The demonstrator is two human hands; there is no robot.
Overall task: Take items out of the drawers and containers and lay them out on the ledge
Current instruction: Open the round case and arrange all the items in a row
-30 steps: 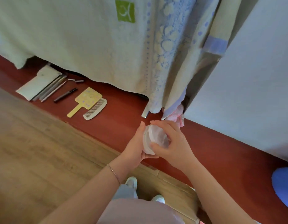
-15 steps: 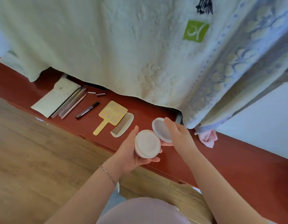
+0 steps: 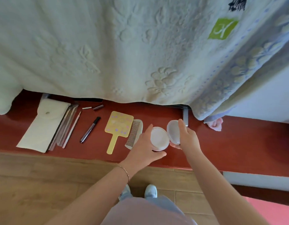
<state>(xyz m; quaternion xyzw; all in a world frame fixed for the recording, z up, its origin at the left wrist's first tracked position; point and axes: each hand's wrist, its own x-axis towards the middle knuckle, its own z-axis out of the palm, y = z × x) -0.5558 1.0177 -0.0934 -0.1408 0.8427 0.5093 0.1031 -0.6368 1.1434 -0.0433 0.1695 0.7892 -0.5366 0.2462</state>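
Hands meet over the red ledge point(image 3: 237, 143), each gripping one half of a small round white container. The left hand point(image 3: 145, 150) curls round the shallow round base point(image 3: 159, 138), thumb underneath and its open face turned up toward the camera; the right hand point(image 3: 188, 138) holds the matching lid point(image 3: 173, 132) by its rim, tilted on edge just beside the base, the two pieces nearly touching. Both hang just above the ledge, directly right of the items already laid out: a white comb point(image 3: 134, 134), a yellow hand mirror point(image 3: 117, 127), a dark pen point(image 3: 90, 129), a bundle of slim sticks point(image 3: 67, 125) and a white pouch point(image 3: 44, 125), all running in a row to the left beneath the hanging pale blanket point(image 3: 108, 46). Most of these lie with their long axes roughly front to back across the ledge. The bare stretch of ledge lies straight below and to the right of both hands, so the right hand, nearer that side, looks best placed to set the lid down there, with the base likely going next to the comb. Whether anything sits inside the base cannot be told.
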